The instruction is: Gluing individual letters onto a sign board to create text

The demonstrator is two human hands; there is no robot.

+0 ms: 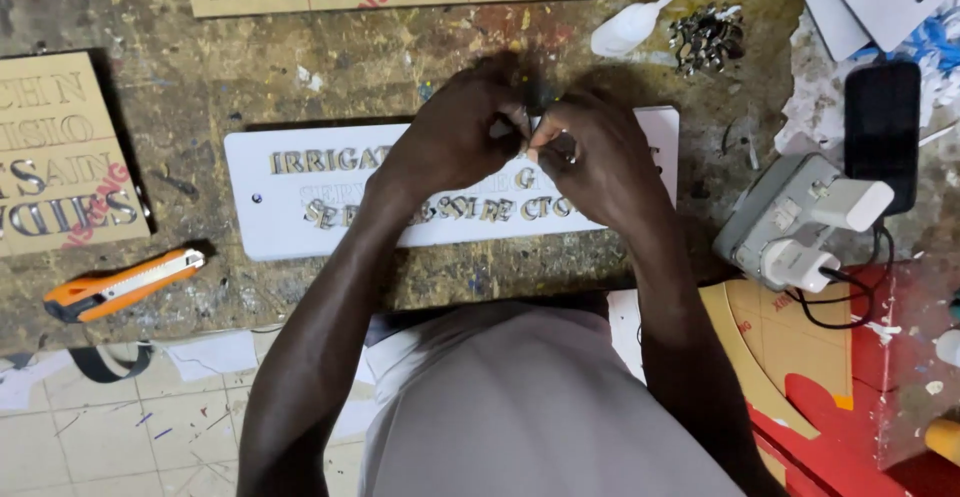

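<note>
Looking straight down, we've got both hands bunched together over the white sign plate [290, 207], which lies flat in the middle of the scuffed counter [200, 87]. Our left hand [455, 137] and right hand [590, 157] are curled in, fingertips pinching at some tiny piece between them; it's too small and blurred to say what it is. The plate carries two rows of raised metallic letters, partly hidden under our wrists. An orange utility knife [120, 285] sits at the left near the counter's edge, well apart from the plate. A white glue bottle [630, 27] lies just past the hands, next to a little heap of metal letters [708, 37]. On the right there's a power strip [785, 222] with white plugs and a dark phone [882, 127].
</note>
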